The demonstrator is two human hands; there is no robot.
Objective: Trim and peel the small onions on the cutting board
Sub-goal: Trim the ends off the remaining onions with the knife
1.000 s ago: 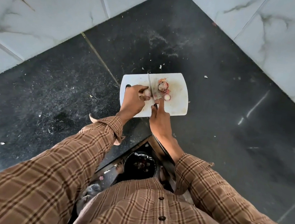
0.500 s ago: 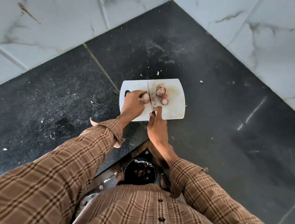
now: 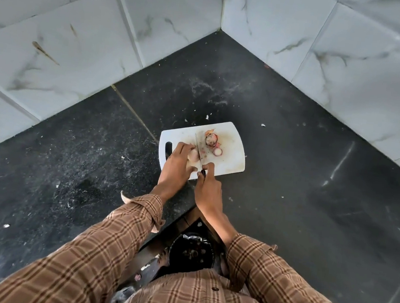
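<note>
Left hand (image 3: 177, 161) pinches the onion (image 3: 193, 154) on the board (image 3: 231, 155), right hand (image 3: 208, 190) curled round the knife (image 3: 198, 151); onion judged light, firm, slippery-skinned, best held by its sides.

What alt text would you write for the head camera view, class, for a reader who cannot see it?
A person's left hand holds a small onion on a white cutting board while the right hand holds a knife against it. Onion pieces and peels lie further back on the board, which sits on a black counter in a corner of white tiled walls.
</note>
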